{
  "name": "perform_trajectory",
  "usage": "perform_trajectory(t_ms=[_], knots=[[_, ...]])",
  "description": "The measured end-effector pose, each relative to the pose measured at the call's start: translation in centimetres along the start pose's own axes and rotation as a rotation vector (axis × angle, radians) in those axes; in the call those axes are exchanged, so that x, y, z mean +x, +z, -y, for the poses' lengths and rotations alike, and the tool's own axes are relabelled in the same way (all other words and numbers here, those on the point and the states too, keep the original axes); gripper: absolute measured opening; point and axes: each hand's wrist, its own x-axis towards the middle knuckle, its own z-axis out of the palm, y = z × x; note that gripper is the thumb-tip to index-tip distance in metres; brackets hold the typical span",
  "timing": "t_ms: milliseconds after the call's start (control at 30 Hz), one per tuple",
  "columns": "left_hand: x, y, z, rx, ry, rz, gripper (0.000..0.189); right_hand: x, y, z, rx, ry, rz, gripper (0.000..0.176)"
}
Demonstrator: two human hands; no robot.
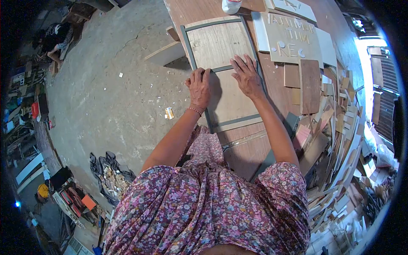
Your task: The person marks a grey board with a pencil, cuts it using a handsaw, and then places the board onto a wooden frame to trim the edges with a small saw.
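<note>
A pale wooden panel [219, 40] lies on the brown table, with dark grey-green strips along its sides and across its middle and lower part. My left hand [199, 90] is at the panel's left edge, by the end of the middle strip [224, 68]. Its fingers are curled closed over the edge; their tips are partly hidden. My right hand [247, 78] rests flat on the panel near the right strip, fingers stretched out and slightly apart, with nothing held.
Right of the panel is a board with raised letters [293, 40]. Several wood offcuts [310, 87] are piled beyond it. A white container [231, 6] stands at the far edge. On the floor lie a small orange-and-white packet [169, 113] and scraps. Another person [59, 40] sits far left.
</note>
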Motion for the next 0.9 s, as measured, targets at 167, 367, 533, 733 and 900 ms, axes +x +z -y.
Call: perform_trajectory(t_ms=[167,367,533,733,900], knots=[[0.1,-0.3,-0.3,0.017,-0.011,-0.002,0.039,0.0,0.1,0.0,0.001,-0.006,-0.025,0.043],[-0.3,-0.3,-0.2,0.011,-0.007,0.018,0.046,-0.2,0.1,-0.1,-0.027,-0.013,-0.019,0.044],[-0.4,-2.0,-0.3,0.008,0.013,0.086,0.044,-1.1,-1.3,-0.2,0.076,0.098,-0.096,0.042],[-5.0,-3.7,-1.6,-0.013,0.113,0.151,0.042,-6.1,-3.0,-0.9,0.09,0.384,-0.266,0.034],[-7.1,-3.7,-2.5,-0.03,0.154,0.244,0.038,-8.0,-3.3,-0.6,0.159,0.468,-0.272,0.03]])
